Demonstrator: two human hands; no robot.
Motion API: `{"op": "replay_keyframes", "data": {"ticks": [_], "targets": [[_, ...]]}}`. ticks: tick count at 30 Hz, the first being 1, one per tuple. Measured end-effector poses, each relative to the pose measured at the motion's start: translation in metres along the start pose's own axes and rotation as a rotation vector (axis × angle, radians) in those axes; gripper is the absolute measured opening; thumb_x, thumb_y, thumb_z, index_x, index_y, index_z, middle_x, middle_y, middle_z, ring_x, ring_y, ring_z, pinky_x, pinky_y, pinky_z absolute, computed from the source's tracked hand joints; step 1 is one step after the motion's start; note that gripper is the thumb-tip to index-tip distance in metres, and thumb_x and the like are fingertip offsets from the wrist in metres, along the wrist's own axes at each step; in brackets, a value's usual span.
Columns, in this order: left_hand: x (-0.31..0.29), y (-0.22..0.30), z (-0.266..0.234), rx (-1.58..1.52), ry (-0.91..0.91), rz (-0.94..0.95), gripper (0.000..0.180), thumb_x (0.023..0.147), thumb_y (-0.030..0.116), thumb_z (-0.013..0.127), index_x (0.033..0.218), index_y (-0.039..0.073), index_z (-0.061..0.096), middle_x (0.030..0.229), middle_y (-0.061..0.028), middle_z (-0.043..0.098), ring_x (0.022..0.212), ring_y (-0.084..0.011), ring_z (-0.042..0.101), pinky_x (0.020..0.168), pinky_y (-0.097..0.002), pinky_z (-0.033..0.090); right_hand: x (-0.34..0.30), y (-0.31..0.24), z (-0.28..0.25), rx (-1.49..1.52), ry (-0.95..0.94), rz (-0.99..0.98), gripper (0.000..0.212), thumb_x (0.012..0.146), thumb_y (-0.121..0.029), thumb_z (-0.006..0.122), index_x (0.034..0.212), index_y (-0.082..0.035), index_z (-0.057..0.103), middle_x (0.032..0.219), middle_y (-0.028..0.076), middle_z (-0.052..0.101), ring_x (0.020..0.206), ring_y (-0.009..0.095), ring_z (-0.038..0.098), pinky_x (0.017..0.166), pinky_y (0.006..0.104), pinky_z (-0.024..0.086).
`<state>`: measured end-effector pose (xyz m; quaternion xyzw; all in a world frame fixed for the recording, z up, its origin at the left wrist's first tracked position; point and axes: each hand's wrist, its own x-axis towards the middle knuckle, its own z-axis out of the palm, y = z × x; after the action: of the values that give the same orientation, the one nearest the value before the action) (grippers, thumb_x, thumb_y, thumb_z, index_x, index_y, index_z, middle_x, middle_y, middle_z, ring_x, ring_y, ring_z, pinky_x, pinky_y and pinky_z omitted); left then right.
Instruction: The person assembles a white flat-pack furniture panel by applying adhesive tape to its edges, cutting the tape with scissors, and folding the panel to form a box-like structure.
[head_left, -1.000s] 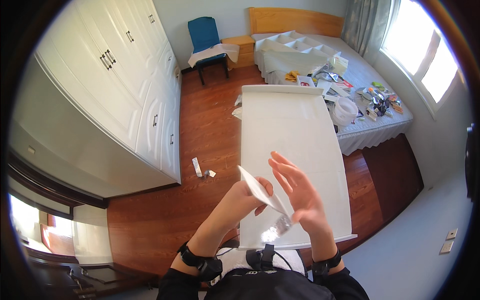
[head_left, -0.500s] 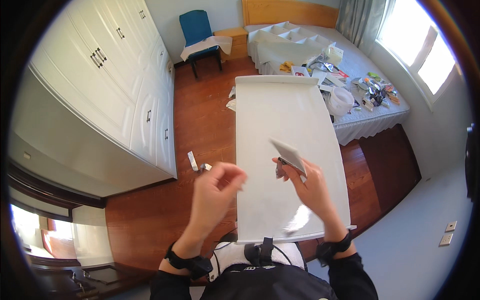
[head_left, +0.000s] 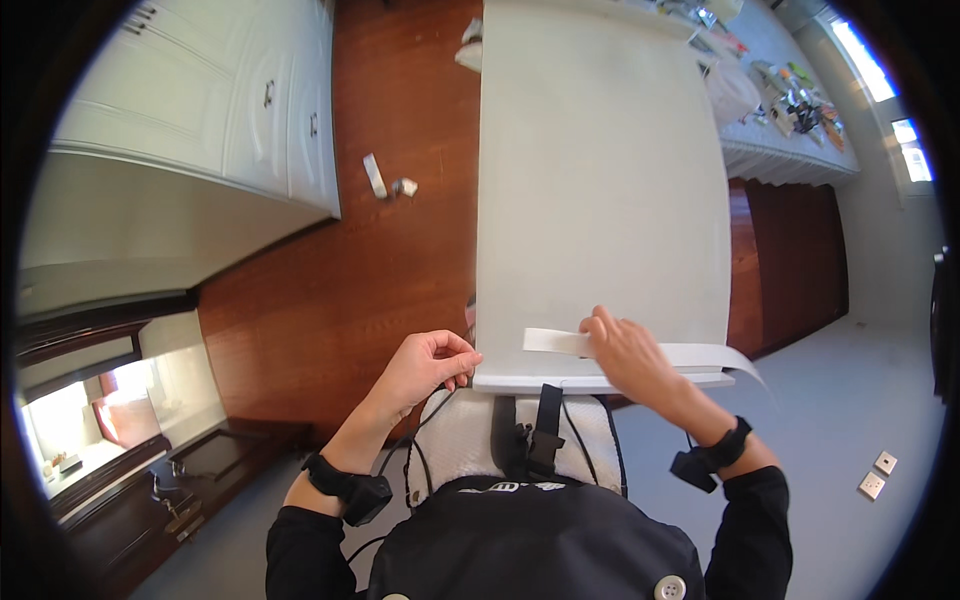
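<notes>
Before me lies a long white tabletop with a raised strip along its near edge. My right hand is closed over a flat white band above the near right part of the tabletop. One end of the band sticks out to the left of my fingers; the other runs right and droops past the tabletop's side. At the near left corner, my left hand has thumb and forefinger pinched together, touching or almost touching the edge. Whatever it may hold is too small to make out.
White cabinets line the left side. Small white scraps lie on the wooden floor. Beyond the tabletop at the right, a bed carries a white tub and assorted small items.
My view has tipped down toward the near edge. The white piece in my right hand now hangs out as a long band. My left hand has gone to the tabletop's near left corner.
</notes>
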<state>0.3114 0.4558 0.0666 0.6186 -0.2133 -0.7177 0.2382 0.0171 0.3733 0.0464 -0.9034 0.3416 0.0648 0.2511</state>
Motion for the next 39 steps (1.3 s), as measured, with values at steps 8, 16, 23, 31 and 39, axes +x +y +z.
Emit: {"op": "replay_keyframes", "data": {"ticks": [8, 16, 23, 31, 39], "targets": [[0.031, -0.069, -0.022, -0.183, 0.046, -0.246, 0.016, 0.093, 0.018, 0.072, 0.091, 0.004, 0.066, 0.075, -0.0005, 0.064, 0.065, -0.0065, 0.059, 0.058, -0.0204, 0.047, 0.01, -0.039, 0.084, 0.293, 0.109, -0.06, 0.023, 0.077, 0.002, 0.063, 0.099, -0.002, 0.061, 0.097, 0.008, 0.065, 0.083, 0.025, 0.065, 0.067, 0.0366, 0.054], [0.043, -0.097, -0.031, -0.309, -0.047, -0.506, 0.025, 0.097, 0.027, 0.068, 0.087, 0.005, 0.066, 0.072, 0.0004, 0.062, 0.064, -0.007, 0.059, 0.055, -0.0202, 0.046, 0.022, -0.052, 0.103, 0.286, 0.09, 0.115, 0.044, 0.067, 0.008, 0.064, 0.109, -0.003, 0.071, 0.101, 0.006, 0.068, 0.085, 0.023, 0.068, 0.063, 0.0324, 0.056], [0.05, -0.107, -0.026, -0.421, -0.132, -0.623, 0.025, 0.098, 0.028, 0.067, 0.088, 0.004, 0.067, 0.074, -0.0008, 0.062, 0.064, -0.0078, 0.058, 0.054, -0.0197, 0.045, 0.014, -0.048, 0.106, 0.324, 0.149, 0.067, 0.044, 0.063, 0.005, 0.066, 0.105, -0.005, 0.074, 0.094, 0.004, 0.068, 0.086, 0.019, 0.071, 0.065, 0.0276, 0.057], [0.061, -0.114, -0.022, -0.465, -0.187, -0.714, 0.025, 0.097, 0.027, 0.068, 0.089, 0.004, 0.067, 0.074, -0.0008, 0.062, 0.063, -0.0081, 0.058, 0.054, -0.0198, 0.046, 0.011, -0.043, 0.106, 0.326, 0.075, 0.103, 0.039, 0.066, 0.004, 0.069, 0.103, -0.005, 0.076, 0.093, 0.004, 0.069, 0.087, 0.02, 0.071, 0.066, 0.0279, 0.058], [0.068, -0.115, -0.02, -0.537, -0.229, -0.786, 0.023, 0.096, 0.025, 0.07, 0.085, 0.005, 0.066, 0.072, 0.0, 0.062, 0.06, -0.0063, 0.057, 0.051, -0.0177, 0.044, 0.013, -0.036, 0.107, 0.382, 0.021, 0.077, 0.036, 0.067, -0.001, 0.068, 0.103, -0.005, 0.076, 0.096, 0.005, 0.069, 0.089, 0.02, 0.071, 0.069, 0.0283, 0.059]]}}
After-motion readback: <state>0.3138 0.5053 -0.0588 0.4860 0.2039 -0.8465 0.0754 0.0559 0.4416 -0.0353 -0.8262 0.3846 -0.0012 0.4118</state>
